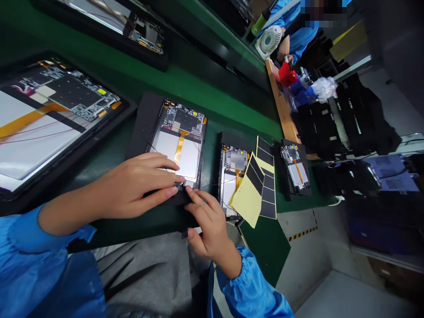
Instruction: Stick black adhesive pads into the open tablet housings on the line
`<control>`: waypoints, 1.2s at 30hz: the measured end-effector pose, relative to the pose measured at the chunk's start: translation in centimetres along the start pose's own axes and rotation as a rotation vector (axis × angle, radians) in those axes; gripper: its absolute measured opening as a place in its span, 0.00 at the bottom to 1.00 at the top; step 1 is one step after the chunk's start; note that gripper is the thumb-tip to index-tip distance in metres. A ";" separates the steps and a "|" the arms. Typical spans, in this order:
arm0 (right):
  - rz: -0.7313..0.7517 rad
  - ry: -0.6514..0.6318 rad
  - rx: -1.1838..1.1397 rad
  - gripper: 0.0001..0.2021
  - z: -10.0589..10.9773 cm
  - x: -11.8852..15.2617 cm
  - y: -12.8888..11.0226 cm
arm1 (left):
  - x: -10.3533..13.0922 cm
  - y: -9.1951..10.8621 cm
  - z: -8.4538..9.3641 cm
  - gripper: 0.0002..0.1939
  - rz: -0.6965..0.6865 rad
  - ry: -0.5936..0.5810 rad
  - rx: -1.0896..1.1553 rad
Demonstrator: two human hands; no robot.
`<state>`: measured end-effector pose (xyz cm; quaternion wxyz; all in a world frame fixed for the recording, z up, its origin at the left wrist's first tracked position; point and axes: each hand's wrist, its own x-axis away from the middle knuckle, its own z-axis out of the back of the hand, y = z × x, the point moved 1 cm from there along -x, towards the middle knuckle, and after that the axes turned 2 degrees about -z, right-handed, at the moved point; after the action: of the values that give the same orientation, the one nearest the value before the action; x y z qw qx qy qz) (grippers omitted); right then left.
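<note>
An opened tablet [190,152] with a bare circuit board [185,120], white battery and orange ribbon cable [179,148] lies on a black foam pad [141,128] in front of me. My left hand [139,187] rests over its near left part, fingers stretched out, the tips by its near edge. With its index fingertip, my right hand [208,221] touches the same near edge; the other fingers are slightly bent and the thumb stands apart. A small dark piece [184,234] shows at the right thumb's tip. Thin wires run off to the right.
More opened tablets lie left [36,145] and right [228,190] on the green bench [212,110]. Yellow sheets with black stickers [253,194] overlap the right one. Farther off are another tablet [296,170], a white fan [270,42] and a co-worker in blue.
</note>
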<state>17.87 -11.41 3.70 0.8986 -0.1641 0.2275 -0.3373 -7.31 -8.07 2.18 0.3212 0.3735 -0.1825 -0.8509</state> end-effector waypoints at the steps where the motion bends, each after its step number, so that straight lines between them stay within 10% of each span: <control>1: 0.003 0.000 0.000 0.21 0.1 -0.1 -0.1 | 0.0 0.0 0.0 0.15 -0.004 0.005 0.002; 36: 0.141 -0.032 0.174 0.15 0.5 -0.8 0.3 | 0.0 0.2 0.0 0.14 0.022 0.013 -0.001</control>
<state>17.75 -10.61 4.21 0.9346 -0.0743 0.1939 -0.2889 -7.26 -8.18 2.33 0.3318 0.3767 -0.1839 -0.8451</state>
